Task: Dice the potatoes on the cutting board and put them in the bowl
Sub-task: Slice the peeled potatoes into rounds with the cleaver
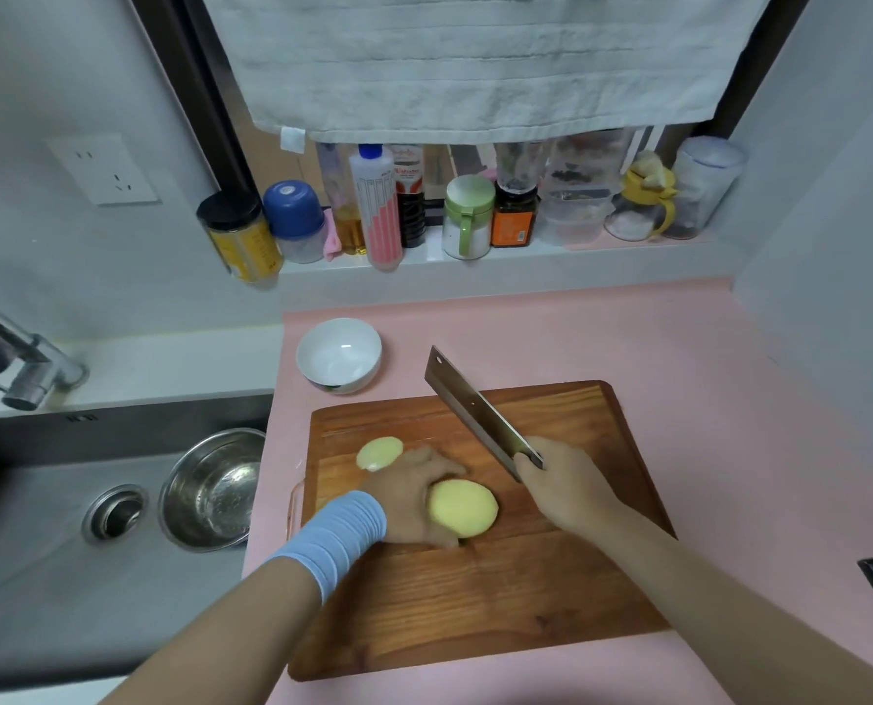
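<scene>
- Here's the rectangular brown wooden cutting board [475, 592], lying flat on the pale pink countertop [704, 399], just right of the steel sink [42, 577].
- The left hand [414, 496], with a light blue ribbed wristband [337, 536] on the wrist, is down on the board, palm over a peeled pale yellow potato [462, 507].
- Its fingers curl around the potato's left and far side, pressed against it and close together; the thumb sits low at the near edge. The fingertips themselves are partly hidden behind the potato.
- The right hand [559, 483] is wrapped tight around the handle of a broad steel cleaver [475, 409]; fingers closed together in a fist, the handle hidden inside it.
- The blade is lifted clear of the board, angling up and away to the left, its tip over the board's far edge, close to the bowl. It hangs above and right of the potato, not touching it.
- A second piece, a smaller pale yellow potato half [379, 452], lies on the board beyond the left hand, near the far-left corner.
- The round white ceramic bowl [339, 354] stands on the pink counter just past the board's far-left corner, with nothing inside it.
- In the sink, a round stainless steel basin [210, 488] sits beside the drain.
</scene>
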The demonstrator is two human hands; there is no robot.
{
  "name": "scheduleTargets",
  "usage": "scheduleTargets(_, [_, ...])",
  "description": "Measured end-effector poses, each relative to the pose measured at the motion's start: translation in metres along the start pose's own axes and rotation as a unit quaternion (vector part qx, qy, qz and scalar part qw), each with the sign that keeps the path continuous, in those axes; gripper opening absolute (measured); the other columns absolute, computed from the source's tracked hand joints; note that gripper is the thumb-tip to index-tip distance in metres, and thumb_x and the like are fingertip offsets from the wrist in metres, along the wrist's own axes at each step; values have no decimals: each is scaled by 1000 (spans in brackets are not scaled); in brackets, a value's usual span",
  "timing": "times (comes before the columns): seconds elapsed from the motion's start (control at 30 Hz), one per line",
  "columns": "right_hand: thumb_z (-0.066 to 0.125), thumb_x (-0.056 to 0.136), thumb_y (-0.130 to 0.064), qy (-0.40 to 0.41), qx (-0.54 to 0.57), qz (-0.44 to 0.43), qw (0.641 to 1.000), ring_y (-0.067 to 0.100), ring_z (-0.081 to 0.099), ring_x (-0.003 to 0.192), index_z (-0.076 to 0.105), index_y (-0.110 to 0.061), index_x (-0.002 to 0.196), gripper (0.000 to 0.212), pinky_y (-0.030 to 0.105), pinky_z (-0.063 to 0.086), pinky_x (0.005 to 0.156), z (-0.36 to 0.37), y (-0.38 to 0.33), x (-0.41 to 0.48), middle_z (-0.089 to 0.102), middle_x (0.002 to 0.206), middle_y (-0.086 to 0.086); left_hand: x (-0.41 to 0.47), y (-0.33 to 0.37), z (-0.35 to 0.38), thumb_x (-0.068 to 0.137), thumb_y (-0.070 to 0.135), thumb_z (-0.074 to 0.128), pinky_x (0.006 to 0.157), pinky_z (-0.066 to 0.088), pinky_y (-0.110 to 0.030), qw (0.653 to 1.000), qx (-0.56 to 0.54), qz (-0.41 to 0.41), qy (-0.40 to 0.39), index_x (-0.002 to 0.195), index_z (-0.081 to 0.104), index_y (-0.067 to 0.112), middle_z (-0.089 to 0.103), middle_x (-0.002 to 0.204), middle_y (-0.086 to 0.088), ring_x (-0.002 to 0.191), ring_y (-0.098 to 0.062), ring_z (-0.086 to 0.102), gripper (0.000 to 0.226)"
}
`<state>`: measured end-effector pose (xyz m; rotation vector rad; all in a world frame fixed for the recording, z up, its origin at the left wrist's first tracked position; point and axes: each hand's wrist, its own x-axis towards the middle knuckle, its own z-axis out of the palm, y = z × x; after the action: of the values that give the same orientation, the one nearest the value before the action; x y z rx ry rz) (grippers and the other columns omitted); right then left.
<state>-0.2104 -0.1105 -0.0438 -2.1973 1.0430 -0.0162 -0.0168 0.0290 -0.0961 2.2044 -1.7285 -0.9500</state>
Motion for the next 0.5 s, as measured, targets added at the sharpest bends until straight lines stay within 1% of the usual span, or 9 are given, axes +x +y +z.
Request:
scheduleTargets(0.07, [47, 101, -26, 2, 5, 7, 1000, 12, 51, 60, 45, -32, 67, 35, 30, 37, 56, -3, 5, -5, 54, 64, -7, 7, 7, 11, 62, 51, 84, 107, 39, -32, 998, 62, 16, -7, 143, 37, 39, 39, 136, 12, 126, -10, 39, 95])
scheduleTargets(0.13, [47, 102, -26, 1, 6, 11, 1000, 13, 53, 62, 47, -30, 69, 32, 32, 40, 57, -5, 12, -11, 56, 66, -7, 11, 9, 17, 64, 43, 86, 107, 40, -32, 997, 77, 17, 13, 144, 39, 34, 40, 136, 8, 125, -15, 44, 93])
scheduleTargets(0.23, [47, 102, -26, 6, 16, 15, 1000, 13, 53, 62, 48, -28, 70, 32, 31, 40, 57, -9, 21, -17, 56, 66, -7, 14, 11, 21, 67, 42, 85, 110, 37, -29, 998, 43, -10, 41, 145, 41, 30, 42, 137, 7, 126, -16, 46, 90])
scheduleTargets(0.3, [47, 102, -27, 8, 24, 24, 999, 13, 53, 61, 49, -27, 70, 32, 32, 40, 57, -11, 26, -19, 56, 65, -7, 18, 15, 24, 70, 44, 83, 112, 34, -31, 995, 4, -57, 84, 147, 39, 30, 42, 140, 7, 130, -17, 44, 90])
scheduleTargets(0.37, [47, 102, -28, 9, 27, 31, 999, 13, 55, 62, 49, -27, 70, 32, 32, 42, 59, -14, 31, -20, 57, 65, -7, 24, 20, 24, 71, 43, 83, 112, 34, -30, 988, -12, -87, 124, 145, 39, 27, 42, 137, 5, 129, -18, 44, 87])
scheduleTargets(0.4, [47, 102, -28, 9, 24, 31, 999, 13, 55, 63, 49, -27, 69, 33, 33, 43, 60, -14, 32, -21, 57, 65, -7, 26, 21, 22, 70, 43, 83, 110, 35, -30, 987, -10, -94, 132, 143, 40, 26, 43, 134, 5, 126, -18, 45, 86])
scheduleTargets(0.5, [45, 102, -31, 5, 15, 35, 999, 14, 58, 66, 51, -27, 73, 31, 34, 45, 61, -15, 39, -22, 59, 68, -7, 30, 27, 16, 68, 44, 85, 104, 39, -31, 988, 10, -109, 109, 137, 41, 25, 42, 129, 5, 121, -17, 47, 84])
